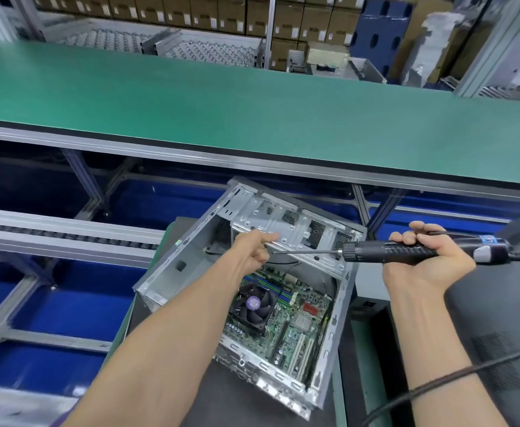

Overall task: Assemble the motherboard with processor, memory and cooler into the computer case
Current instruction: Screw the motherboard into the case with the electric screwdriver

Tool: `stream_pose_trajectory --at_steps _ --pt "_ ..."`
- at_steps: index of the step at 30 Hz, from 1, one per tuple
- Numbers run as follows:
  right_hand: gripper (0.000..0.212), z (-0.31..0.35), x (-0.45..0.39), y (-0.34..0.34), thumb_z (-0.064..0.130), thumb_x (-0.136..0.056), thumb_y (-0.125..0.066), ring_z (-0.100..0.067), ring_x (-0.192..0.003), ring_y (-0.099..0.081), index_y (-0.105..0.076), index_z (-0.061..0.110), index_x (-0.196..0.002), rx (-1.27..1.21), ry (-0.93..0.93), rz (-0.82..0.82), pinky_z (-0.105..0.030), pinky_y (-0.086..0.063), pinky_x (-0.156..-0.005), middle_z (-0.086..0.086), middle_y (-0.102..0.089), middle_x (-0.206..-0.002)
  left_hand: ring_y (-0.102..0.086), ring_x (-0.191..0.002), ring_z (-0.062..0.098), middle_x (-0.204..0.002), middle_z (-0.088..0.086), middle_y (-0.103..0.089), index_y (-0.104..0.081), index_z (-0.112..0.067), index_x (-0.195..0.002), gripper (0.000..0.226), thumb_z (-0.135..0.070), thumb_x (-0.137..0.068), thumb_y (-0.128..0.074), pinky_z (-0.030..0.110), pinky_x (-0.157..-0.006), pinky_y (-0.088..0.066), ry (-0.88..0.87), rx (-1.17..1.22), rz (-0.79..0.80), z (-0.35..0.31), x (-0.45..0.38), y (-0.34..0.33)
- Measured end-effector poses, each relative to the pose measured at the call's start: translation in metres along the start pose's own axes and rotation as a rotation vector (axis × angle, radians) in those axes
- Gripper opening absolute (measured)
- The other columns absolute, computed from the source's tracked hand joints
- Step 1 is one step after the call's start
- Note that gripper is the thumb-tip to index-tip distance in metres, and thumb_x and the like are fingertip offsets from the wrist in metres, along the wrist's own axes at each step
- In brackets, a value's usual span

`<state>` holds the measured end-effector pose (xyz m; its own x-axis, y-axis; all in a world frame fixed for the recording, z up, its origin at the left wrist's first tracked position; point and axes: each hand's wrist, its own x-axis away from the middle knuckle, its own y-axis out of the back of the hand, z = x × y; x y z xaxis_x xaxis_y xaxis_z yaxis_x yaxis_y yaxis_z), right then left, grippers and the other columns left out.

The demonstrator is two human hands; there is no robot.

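An open grey metal computer case (172, 266) lies on its side in front of me. Inside it sits the green motherboard (295, 322) with a black cooler fan (254, 305) and memory slots. My left hand (257, 246) curls its fingers over the case's drive-bay bracket (292, 229). My right hand (422, 257) grips a black electric screwdriver (391, 251), held level above the case. Its thin bit (305, 251) points left and ends close to my left hand's fingers.
A long green conveyor belt (252, 112) runs across behind the case. A roller rail (52, 235) and blue bins (52, 297) lie at the left. A dark case panel (499, 318) sits at the right, and the screwdriver's cable (456, 377) crosses my right forearm. Cardboard boxes (215, 13) are stacked far back.
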<state>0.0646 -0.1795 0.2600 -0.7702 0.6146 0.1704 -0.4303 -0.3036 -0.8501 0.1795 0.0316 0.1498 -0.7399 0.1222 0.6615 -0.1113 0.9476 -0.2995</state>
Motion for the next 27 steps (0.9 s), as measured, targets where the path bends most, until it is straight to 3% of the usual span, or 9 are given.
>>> stream_pose_trajectory --at_steps 3,6,8,10,13,16,19,23,27 --pt "0.029 -0.004 -0.003 0.000 -0.001 -0.079 -0.032 -0.015 -0.050 -0.039 -0.050 0.015 -0.064 -0.004 -0.011 0.000 -0.023 -0.039 -0.057 -0.003 -0.058 -0.070 -0.018 -0.036 0.008 -0.049 -0.003 -0.046 -0.062 0.003 -0.120 0.044 -0.015 -0.084 -0.080 0.021 -0.033 -0.017 -0.060 -0.147 -0.085 -0.004 0.012 0.003" --pt "0.017 -0.010 -0.001 -0.001 0.000 -0.062 -0.042 -0.015 -0.049 -0.040 -0.050 0.014 -0.066 -0.005 -0.014 0.004 -0.024 -0.039 -0.057 -0.003 -0.058 -0.069 -0.045 -0.042 0.014 -0.058 0.001 -0.059 -0.064 -0.006 -0.073 0.038 -0.039 -0.079 -0.082 0.025 -0.041 -0.039 -0.315 -0.532 -0.365 -0.002 0.034 0.014" --pt "0.018 -0.014 0.001 0.000 0.005 -0.054 -0.046 -0.015 -0.049 -0.040 -0.049 0.014 -0.068 0.001 -0.012 0.010 -0.023 -0.040 -0.058 -0.004 -0.059 -0.069 -0.053 -0.048 0.016 -0.051 -0.005 -0.056 -0.056 -0.019 -0.056 0.037 -0.036 -0.083 -0.075 0.027 -0.051 -0.051 -0.452 -0.738 -0.480 0.006 0.054 0.028" --pt "0.019 -0.018 0.002 0.002 0.005 -0.052 -0.047 -0.015 -0.049 -0.040 -0.049 0.014 -0.069 0.002 -0.013 0.009 -0.024 -0.040 -0.057 -0.004 -0.060 -0.069 -0.053 -0.046 0.014 -0.047 -0.009 -0.052 -0.056 -0.025 -0.053 0.036 -0.028 -0.087 -0.068 0.024 -0.047 -0.049 -0.533 -0.916 -0.553 0.017 0.077 0.043" --pt "0.018 -0.021 0.004 0.004 0.004 -0.054 -0.047 -0.016 -0.049 -0.040 -0.049 0.014 -0.069 0.020 -0.016 0.007 -0.024 -0.038 -0.057 -0.005 -0.059 -0.068 -0.058 -0.061 0.022 -0.062 -0.003 -0.061 -0.068 -0.023 -0.080 0.013 -0.026 -0.088 -0.059 0.031 -0.054 -0.043 -0.637 -1.054 -0.693 0.033 0.104 0.065" --pt "0.018 -0.025 0.006 0.006 -0.004 -0.068 -0.041 -0.016 -0.049 -0.040 -0.049 0.012 -0.070 0.036 -0.014 0.000 -0.025 -0.037 -0.057 -0.005 -0.058 -0.069 -0.053 -0.067 0.027 -0.066 -0.002 -0.055 -0.054 -0.032 -0.100 0.009 -0.031 -0.091 -0.057 0.034 -0.062 -0.039 -0.684 -0.984 -0.877 0.050 0.125 0.091" --pt "0.024 -0.030 0.007 0.005 -0.005 -0.078 -0.035 -0.016 -0.049 -0.039 -0.050 0.012 -0.068 0.024 -0.031 -0.007 -0.025 -0.033 -0.058 -0.006 -0.057 -0.071 -0.046 -0.065 0.030 -0.064 0.001 -0.050 -0.038 -0.033 -0.113 0.037 -0.030 -0.087 -0.064 0.040 -0.065 -0.038 -0.691 -0.756 -1.018 0.069 0.140 0.112" --pt "0.022 -0.039 0.014 0.000 -0.008 -0.075 -0.036 -0.016 -0.048 -0.040 -0.047 0.010 -0.067 0.023 -0.044 -0.018 -0.026 -0.033 -0.058 -0.007 -0.055 -0.073 -0.054 -0.074 0.035 -0.079 0.012 -0.065 -0.024 -0.033 -0.133 0.070 -0.039 -0.081 -0.070 0.050 -0.074 -0.049 -0.577 -0.415 -0.998 0.089 0.146 0.122" --pt "0.021 -0.049 0.025 -0.006 -0.010 -0.070 -0.038 -0.016 -0.048 -0.041 -0.046 0.009 -0.069 0.025 -0.067 -0.024 -0.024 -0.035 -0.057 -0.007 -0.057 -0.067 -0.047 -0.086 0.029 -0.092 0.006 -0.055 -0.022 -0.022 -0.146 0.095 -0.047 -0.073 -0.077 0.039 -0.079 -0.040 -0.436 -0.318 -0.935 0.099 0.138 0.107"
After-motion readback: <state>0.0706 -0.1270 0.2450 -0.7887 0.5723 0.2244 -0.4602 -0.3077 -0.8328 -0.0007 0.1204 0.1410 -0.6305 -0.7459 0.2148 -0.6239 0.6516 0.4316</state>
